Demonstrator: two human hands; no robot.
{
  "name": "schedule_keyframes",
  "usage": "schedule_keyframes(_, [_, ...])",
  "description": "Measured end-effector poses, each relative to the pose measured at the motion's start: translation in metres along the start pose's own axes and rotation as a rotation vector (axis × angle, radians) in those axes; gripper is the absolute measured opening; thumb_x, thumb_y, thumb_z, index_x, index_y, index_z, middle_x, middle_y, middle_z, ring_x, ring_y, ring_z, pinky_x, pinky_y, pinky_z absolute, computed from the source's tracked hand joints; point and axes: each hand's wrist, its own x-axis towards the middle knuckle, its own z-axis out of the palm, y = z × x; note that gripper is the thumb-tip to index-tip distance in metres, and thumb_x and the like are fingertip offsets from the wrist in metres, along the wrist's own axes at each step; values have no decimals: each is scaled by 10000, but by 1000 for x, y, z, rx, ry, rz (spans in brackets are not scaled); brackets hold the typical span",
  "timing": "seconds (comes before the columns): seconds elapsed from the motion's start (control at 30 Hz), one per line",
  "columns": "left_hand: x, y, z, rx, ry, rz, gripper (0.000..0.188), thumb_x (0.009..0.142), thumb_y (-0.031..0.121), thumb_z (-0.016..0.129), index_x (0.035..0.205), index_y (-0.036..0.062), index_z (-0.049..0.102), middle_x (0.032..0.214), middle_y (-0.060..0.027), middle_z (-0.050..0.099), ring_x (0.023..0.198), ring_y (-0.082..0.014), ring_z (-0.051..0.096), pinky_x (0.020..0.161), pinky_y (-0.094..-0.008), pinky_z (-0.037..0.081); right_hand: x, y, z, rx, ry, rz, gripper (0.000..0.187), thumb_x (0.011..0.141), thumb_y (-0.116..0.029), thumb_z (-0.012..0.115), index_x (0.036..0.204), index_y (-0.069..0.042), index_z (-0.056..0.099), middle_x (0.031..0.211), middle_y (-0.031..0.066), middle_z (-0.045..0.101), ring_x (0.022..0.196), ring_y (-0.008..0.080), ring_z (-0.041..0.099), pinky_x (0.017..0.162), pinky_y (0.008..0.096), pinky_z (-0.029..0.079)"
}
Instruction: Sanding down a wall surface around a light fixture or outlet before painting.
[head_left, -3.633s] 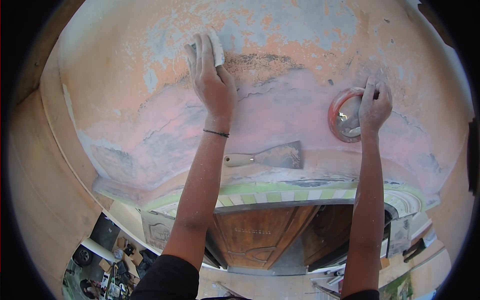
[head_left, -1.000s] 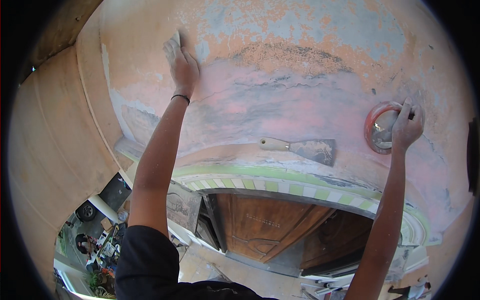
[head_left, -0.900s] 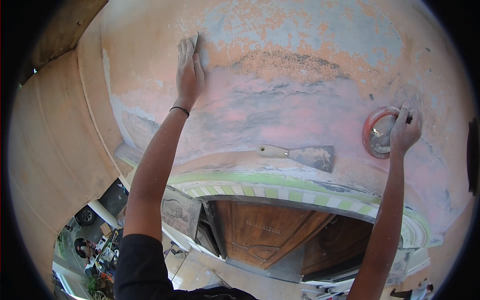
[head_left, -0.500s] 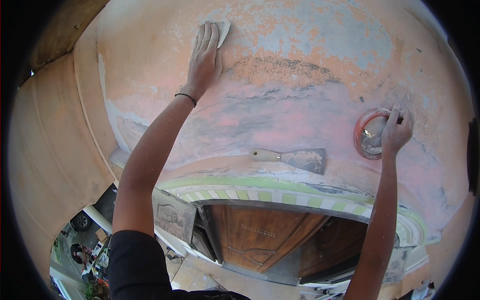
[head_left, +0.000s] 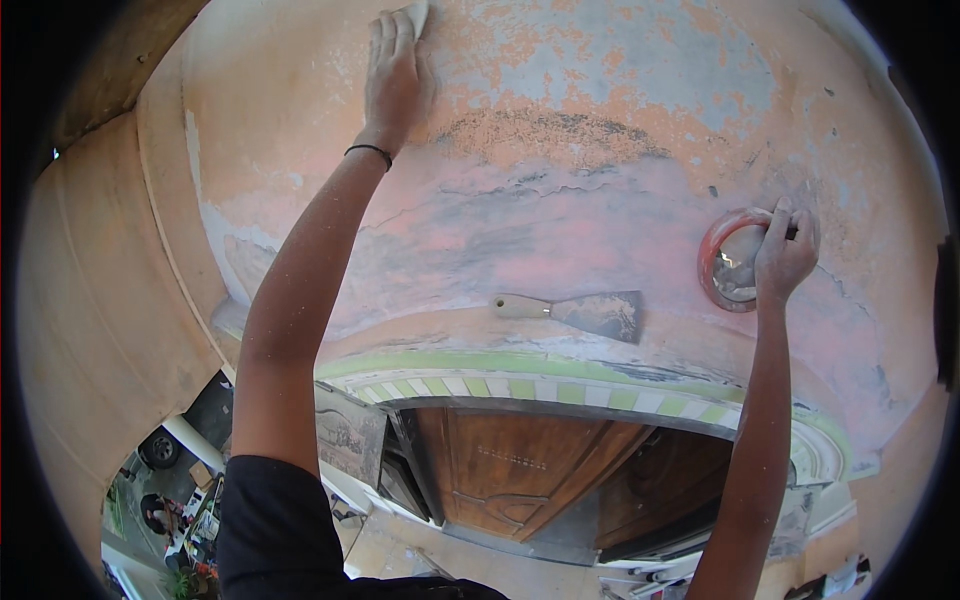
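At the top left, my left hand point(head_left: 396, 85) presses flat against the peeling wall point(head_left: 560, 220), its fingers over a folded pale sheet that looks like sandpaper point(head_left: 418, 16). Part of the sheet is hidden beneath the fingers. On the right, my right hand point(head_left: 786, 255) has its fingers curled at the edge of a round fixture with a red rim point(head_left: 712, 262) and a shiny, glass-like centre. Between the two arms, a putty knife point(head_left: 590, 314) with a pale handle and dusty wide blade lies along the ledge above the arch, touched by neither hand.
Below the ledge runs a green-and-white striped arch point(head_left: 490, 388) over brown wooden doors point(head_left: 520, 470). A curved tan panel point(head_left: 110, 300) borders the left side. Far below at lower left are a person point(head_left: 156, 513), a vehicle wheel point(head_left: 160, 447) and assorted items.
My left hand has slid upward along the wall with the sheet, to near the top edge. The right hand stays at the round fixture. The whole view has shifted slightly.
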Motion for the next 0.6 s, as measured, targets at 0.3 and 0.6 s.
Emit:
schedule_keyframes(0.3, [20, 26, 14, -95, 40, -106, 484, 1066, 143, 486, 1518, -20, 433, 1589, -238, 422, 1524, -400, 322, 1230, -472, 335, -1, -6, 1, 8, -30, 16, 386, 1004, -214, 677, 735, -6, 494, 740, 85, 495, 685, 247, 489, 663, 404, 422])
schedule_keyframes(0.6, [-2, 78, -6, -157, -200, 372, 590, 984, 17, 572, 1552, 38, 415, 1635, -149, 389, 1533, -306, 334, 1285, -408, 300, 4, 0, -4, -4, -11, -10, 389, 1000, -217, 685, 726, -12, 499, 731, 82, 492, 682, 225, 491, 664, 385, 424])
